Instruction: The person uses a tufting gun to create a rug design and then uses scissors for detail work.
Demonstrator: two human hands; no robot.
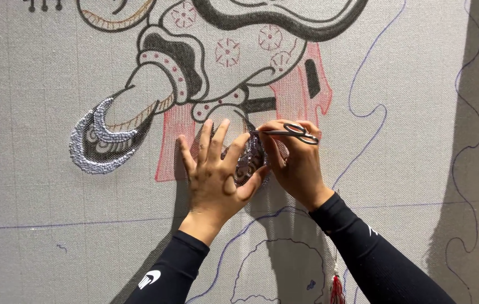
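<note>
A large grey canvas [42, 186] carries a drawn figure in black, pink and blue outlines. My left hand [217, 171] lies flat on it with fingers spread, pressing beside a beaded silver-purple patch [249, 160]. My right hand [295, 166] holds small metal scissors [290, 132], whose tips point left toward the top of that patch. Both forearms wear black sleeves.
A finished silver beaded crescent [101, 143] sits at the left of the design. Pink shaded areas [301, 90] flank the figure. A red tassel [336, 290] hangs under my right forearm. Blue pen lines [363, 73] wander over the right of the canvas.
</note>
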